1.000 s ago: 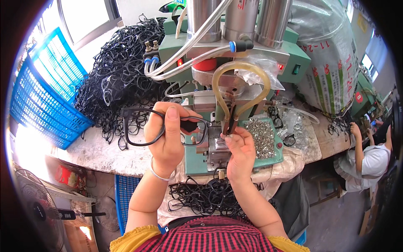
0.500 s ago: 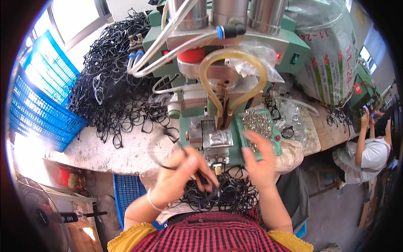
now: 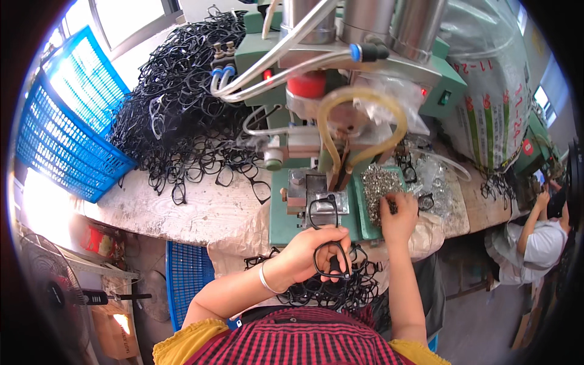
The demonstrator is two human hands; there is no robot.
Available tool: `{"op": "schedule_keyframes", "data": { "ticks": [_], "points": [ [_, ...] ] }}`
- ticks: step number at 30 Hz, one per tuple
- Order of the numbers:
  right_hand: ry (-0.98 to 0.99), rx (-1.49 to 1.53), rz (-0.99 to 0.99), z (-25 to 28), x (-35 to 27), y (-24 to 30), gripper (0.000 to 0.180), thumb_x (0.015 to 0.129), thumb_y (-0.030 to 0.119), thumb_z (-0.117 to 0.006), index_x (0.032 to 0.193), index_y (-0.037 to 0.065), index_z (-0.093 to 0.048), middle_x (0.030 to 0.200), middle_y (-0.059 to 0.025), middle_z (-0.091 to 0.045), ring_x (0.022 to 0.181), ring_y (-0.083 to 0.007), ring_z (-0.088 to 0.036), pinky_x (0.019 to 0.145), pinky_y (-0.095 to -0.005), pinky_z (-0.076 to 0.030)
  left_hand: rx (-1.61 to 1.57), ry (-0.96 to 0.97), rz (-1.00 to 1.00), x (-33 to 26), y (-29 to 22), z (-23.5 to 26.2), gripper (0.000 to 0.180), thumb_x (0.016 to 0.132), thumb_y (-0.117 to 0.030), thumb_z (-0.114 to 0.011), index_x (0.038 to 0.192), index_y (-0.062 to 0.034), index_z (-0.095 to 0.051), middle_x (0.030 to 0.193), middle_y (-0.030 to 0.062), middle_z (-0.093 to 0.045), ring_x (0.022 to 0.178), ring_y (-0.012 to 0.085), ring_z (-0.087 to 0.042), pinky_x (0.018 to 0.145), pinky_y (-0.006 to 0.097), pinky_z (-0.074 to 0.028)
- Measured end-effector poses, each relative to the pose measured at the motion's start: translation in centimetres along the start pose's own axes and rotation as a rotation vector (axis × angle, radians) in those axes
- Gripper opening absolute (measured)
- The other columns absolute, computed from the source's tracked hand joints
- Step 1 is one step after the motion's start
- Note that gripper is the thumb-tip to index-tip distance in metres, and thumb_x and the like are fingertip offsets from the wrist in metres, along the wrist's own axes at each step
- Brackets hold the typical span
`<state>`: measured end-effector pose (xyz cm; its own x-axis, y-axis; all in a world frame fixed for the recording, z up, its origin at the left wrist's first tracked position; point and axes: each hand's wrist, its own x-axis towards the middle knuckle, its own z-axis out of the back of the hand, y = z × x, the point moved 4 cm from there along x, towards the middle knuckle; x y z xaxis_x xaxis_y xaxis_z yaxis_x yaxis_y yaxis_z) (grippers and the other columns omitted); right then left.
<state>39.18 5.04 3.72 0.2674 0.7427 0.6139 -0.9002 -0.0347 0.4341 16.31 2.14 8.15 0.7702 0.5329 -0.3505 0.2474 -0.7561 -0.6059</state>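
Observation:
My left hand [image 3: 304,255] is closed round a black eyeglass frame [image 3: 311,213], its upper rim standing over the metal fixture [image 3: 331,201] of a green press. Another dark piece shows in that palm, too covered to name. At the green tray [image 3: 359,210] right of the fixture, my right hand [image 3: 401,222] has its fingers curled together in a heap of small shiny metal parts [image 3: 380,182]. What those fingertips pinch is hidden. Below my left hand, more black eyeglass frames [image 3: 359,283] lie in a loose pile at my lap.
The press head [image 3: 339,164] with a looped yellowish tube [image 3: 401,118] hangs above the fixture. A large heap of black frames [image 3: 182,79] and a blue basket [image 3: 61,131] stand left. Right are a big clear sack [image 3: 486,79] and a person [image 3: 535,249]. A fan [image 3: 55,292] stands lower left.
My right hand has moved forward from open air into the metal parts, its fingers closing. My left hand has shifted right, bringing the eyeglass frame over the fixture. The whole view has shifted slightly.

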Motion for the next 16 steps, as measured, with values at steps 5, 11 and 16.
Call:
{"op": "schedule_keyframes", "data": {
  "ticks": [5, 11, 16],
  "points": [
    [0.153, -0.093, 0.361, -1.4, 0.4, 3.3, 0.015, 0.077, 0.013, -0.069, 0.090, 0.008, -0.065, 0.116, -0.0117, -0.059, 0.117, -0.0363, -0.054, 0.084, -0.0475, -0.048, 0.016, 0.051, -0.001, 0.1, 0.3, 0.7, 0.034, 0.103, -0.032, -0.044, 0.092, -0.0033, -0.057, 0.072, 0.0226, -0.067, 0.048, 0.0252, -0.062, 0.040, 0.028, -0.048],
    [0.010, 0.052, 0.252, -1.7, 1.7, 0.1, 0.013, 0.084, 0.008, -0.063, 0.095, 0.005, -0.068, 0.105, -0.0121, -0.068, 0.102, -0.0346, -0.063, 0.083, -0.0436, -0.050, 0.278, 0.058, -0.096, -3.3, 1.0, 2.7, 0.047, 0.106, -0.044, -0.038, 0.105, -0.0010, -0.058, 0.086, 0.0141, -0.070, 0.072, 0.0245, -0.071, 0.058, 0.029, -0.056],
    [-0.203, 0.912, -0.616, -1.3, -3.2, -5.1, 0.020, 0.096, 0.013, -0.058, 0.109, 0.008, -0.073, 0.113, -0.0120, -0.071, 0.104, -0.0278, -0.065, 0.095, -0.0422, -0.049, 0.460, -0.826, -0.771, -9.9, -1.7, 8.6, 0.007, 0.094, -0.006, -0.064, 0.099, -0.0010, -0.064, 0.096, 0.0096, -0.070, 0.085, 0.0147, -0.063, 0.080, 0.027, -0.052]
  ]
}}
